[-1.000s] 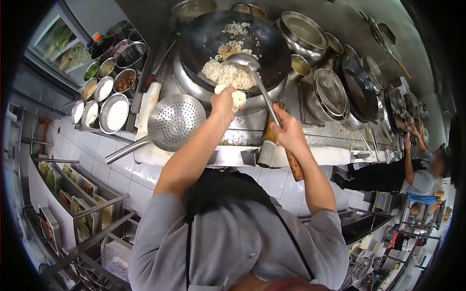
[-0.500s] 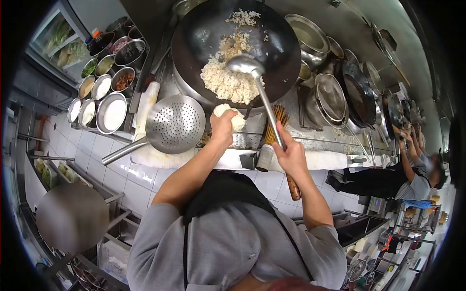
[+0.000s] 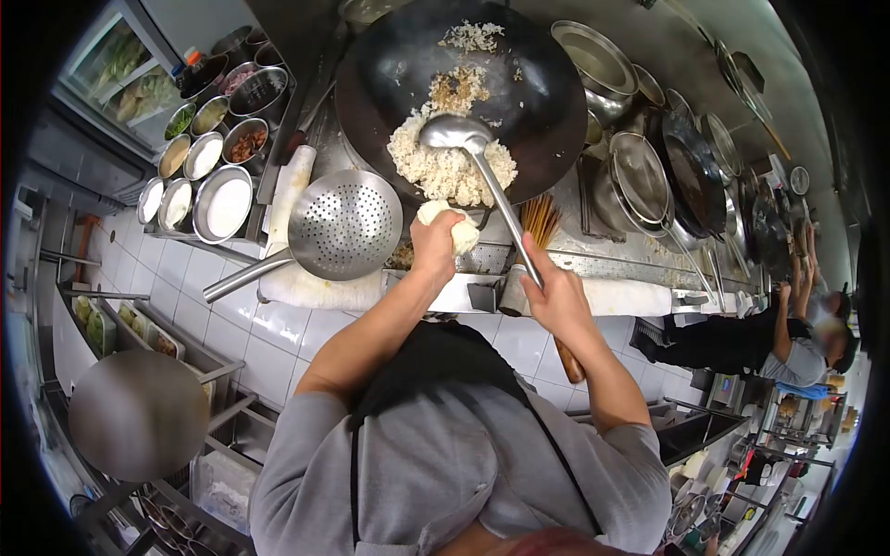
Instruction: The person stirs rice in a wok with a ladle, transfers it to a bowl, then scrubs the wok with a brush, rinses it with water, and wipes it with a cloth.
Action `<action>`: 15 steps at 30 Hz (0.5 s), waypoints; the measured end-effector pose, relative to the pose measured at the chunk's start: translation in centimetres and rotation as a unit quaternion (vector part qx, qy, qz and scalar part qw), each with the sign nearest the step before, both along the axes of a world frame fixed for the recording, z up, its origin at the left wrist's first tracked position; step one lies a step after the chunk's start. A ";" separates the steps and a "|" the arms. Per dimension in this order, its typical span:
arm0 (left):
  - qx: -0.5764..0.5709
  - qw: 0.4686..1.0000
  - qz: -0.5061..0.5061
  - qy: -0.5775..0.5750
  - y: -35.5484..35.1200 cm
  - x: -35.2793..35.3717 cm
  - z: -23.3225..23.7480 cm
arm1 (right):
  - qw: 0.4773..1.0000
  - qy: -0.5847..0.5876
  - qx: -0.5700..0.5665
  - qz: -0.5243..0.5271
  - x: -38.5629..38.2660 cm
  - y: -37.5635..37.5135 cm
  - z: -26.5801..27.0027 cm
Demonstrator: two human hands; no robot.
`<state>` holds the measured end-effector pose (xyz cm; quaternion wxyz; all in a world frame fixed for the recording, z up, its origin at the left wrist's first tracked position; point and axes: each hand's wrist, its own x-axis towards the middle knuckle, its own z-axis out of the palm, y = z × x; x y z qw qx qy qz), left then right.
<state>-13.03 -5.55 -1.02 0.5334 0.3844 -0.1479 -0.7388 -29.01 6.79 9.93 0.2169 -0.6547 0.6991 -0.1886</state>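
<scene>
My right hand [image 3: 556, 295] is wrapped round the handle of a steel ladle [image 3: 452, 132], whose wooden end sticks out below my grip. The ladle's bowl rests on a mound of rice [image 3: 454, 169] at the near side of a large dark wok [image 3: 547, 111]. More rice [image 3: 471, 36] clings higher up the wok, with a browned patch [image 3: 456, 88] between. My left hand [image 3: 434, 243] grips a bunched off-white cloth [image 3: 462, 232] at the wok's near rim. Beside that hand lies a perforated steel strainer [image 3: 345, 224], its handle pointing lower left.
Steel containers of white powder [image 3: 222, 206] and chopped ingredients [image 3: 247, 144] stand at left. A bamboo brush [image 3: 538, 222] lies right of the ladle. Further right are a mesh strainer [image 3: 640, 176] and dark woks [image 3: 691, 181]. Another person [image 3: 788, 347] works at far right.
The ladle's bowl has shifted slightly left and up over the rice mound. The whole view has moved a little, so the counter items appear further right. Both hands keep their grips.
</scene>
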 end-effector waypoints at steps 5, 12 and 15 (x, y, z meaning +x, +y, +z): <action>0.013 1.000 0.009 -0.021 -0.5 0.0 1.6 | 0.998 0.048 -0.014 0.033 -0.7 0.1 -0.2; 0.014 0.999 0.020 -0.039 -0.1 -0.1 1.2 | 0.997 0.070 -0.026 0.005 -0.4 -5.5 0.6; 0.020 0.999 -0.003 -0.029 -0.4 0.6 2.0 | 0.998 0.059 0.005 0.026 -1.0 -0.9 2.1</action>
